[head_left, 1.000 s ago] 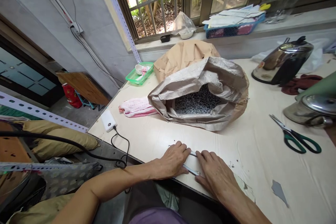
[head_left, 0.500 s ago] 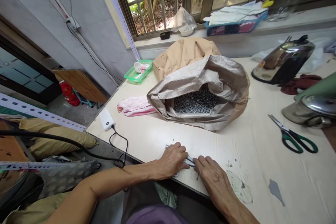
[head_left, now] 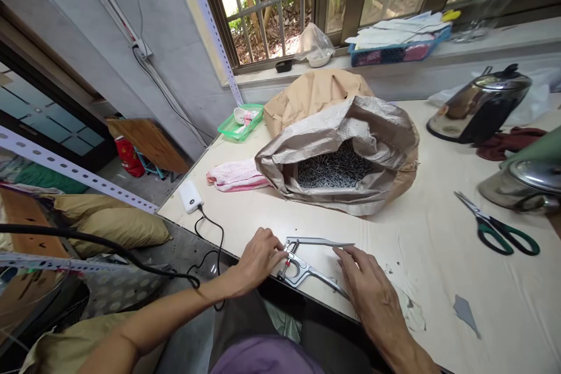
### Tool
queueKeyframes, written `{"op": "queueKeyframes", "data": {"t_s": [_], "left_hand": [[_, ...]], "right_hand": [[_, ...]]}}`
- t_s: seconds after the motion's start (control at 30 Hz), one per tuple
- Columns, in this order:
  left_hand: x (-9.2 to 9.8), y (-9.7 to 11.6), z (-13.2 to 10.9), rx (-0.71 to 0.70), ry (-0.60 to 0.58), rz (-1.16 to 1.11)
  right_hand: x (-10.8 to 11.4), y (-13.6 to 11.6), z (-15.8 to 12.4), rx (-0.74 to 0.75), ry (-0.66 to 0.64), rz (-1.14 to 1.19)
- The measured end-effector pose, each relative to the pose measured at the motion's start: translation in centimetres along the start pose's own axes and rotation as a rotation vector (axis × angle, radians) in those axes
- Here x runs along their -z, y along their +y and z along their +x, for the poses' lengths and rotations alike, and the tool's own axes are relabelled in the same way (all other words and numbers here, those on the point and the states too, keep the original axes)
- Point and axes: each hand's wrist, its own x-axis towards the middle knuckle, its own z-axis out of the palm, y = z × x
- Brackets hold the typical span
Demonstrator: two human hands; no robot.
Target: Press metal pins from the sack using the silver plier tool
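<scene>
A pair of silver spring-loaded pliers point(head_left: 307, 272) lies at the table's front edge, its two handles spread apart. A coil spring and a small red part show near its head. My left hand point(head_left: 258, 260) is closed at the head end, thumb and fingers pinching it. At the other end, my right hand point(head_left: 370, 283) spans both handles. Its fingertips touch the end of the upper handle, and the lower handle runs in against the palm side. My right thumb is hidden. Behind the pliers stands an open woven sack point(head_left: 315, 128) with many small dark metal pieces point(head_left: 335, 166) inside.
Scissors point(head_left: 495, 225), a metal mug point(head_left: 526, 184) and an electric kettle point(head_left: 482, 102) are on the right. At left are a white power bank point(head_left: 190, 196) with a black cable, a striped cloth point(head_left: 239, 176) and a green basket point(head_left: 241, 123). A grey scrap point(head_left: 466, 315) lies at front right.
The pliers' handles were close together between my hands and are now spread apart. My left hand has shifted left to the head end; my right hand has opened wider. The view has shifted slightly.
</scene>
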Motion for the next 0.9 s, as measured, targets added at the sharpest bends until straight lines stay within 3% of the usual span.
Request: {"op": "queueKeyframes", "data": {"t_s": [0.17, 0.33, 0.47, 0.67, 0.77, 0.9], "left_hand": [[-2.5, 1.6, -3.8, -0.127, -0.044, 0.196], [-4.6, 1.2, -4.4, -0.09, -0.043, 0.321], [-3.9, 0.0, -3.4, -0.22, -0.077, 0.3], [-2.0, -0.9, -2.5, -0.283, -0.196, 0.238], [-1.6, -1.5, -2.2, -0.232, -0.156, 0.113], [-1.0, -2.6, -0.9, 0.046, -0.073, -0.057]], "right_hand": [[-1.0, 0.6, 1.3, 0.0, -0.029, -0.085], [-2.2, 1.5, 2.7, 0.027, -0.103, -0.05], [-1.9, 2.0, 3.8, 0.052, -0.156, 0.006], [-1.5, 1.9, 4.4, 0.036, -0.171, 0.007], [-1.5, 2.0, 4.0, 0.032, -0.152, 0.034], [-1.6, 2.8, 3.3, 0.013, -0.122, 0.043]]}}
